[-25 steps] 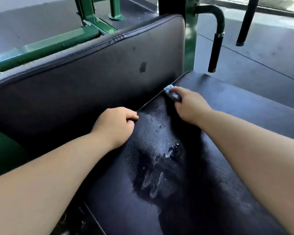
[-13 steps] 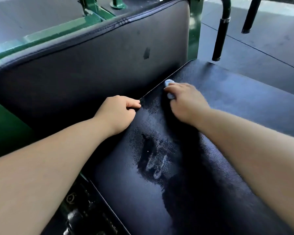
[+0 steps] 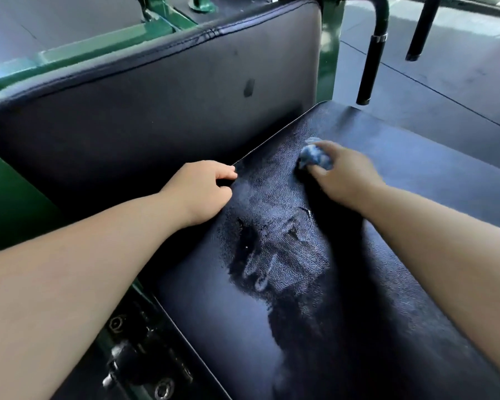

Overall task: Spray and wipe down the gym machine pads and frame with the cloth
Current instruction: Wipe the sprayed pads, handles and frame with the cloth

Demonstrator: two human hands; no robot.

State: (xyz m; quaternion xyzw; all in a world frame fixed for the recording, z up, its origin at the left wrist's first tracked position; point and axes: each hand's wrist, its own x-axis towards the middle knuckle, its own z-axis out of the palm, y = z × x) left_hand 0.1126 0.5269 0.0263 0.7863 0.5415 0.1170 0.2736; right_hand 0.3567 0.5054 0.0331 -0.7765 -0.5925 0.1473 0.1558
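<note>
1. Toward the far end of the seat pad (image 3: pixel 422 180), a bunched blue cloth (image 3: pixel 312 157) is pressed onto the black vinyl, near the edge that meets the back pad (image 3: pixel 145 116).
2. The cloth is gripped by the right hand (image 3: pixel 342 176), its fingers curled over the bundle; both are blurred.
3. That same edge of the seat pad is held by the left hand (image 3: pixel 204 192): the thumb is laid on top and the fingers are curled down into the gap.
4. A wet, streaked patch (image 3: pixel 274 255) is spread across the middle of the seat pad, between the forearms.
5. A small dark mark (image 3: pixel 248 88) is seen on the upright back pad.
6. A green frame (image 3: pixel 104 50) is seen behind the back pad, a black handle (image 3: pixel 370 67) beyond the far corner, and bolts (image 3: pixel 162 389) below the near left corner.
</note>
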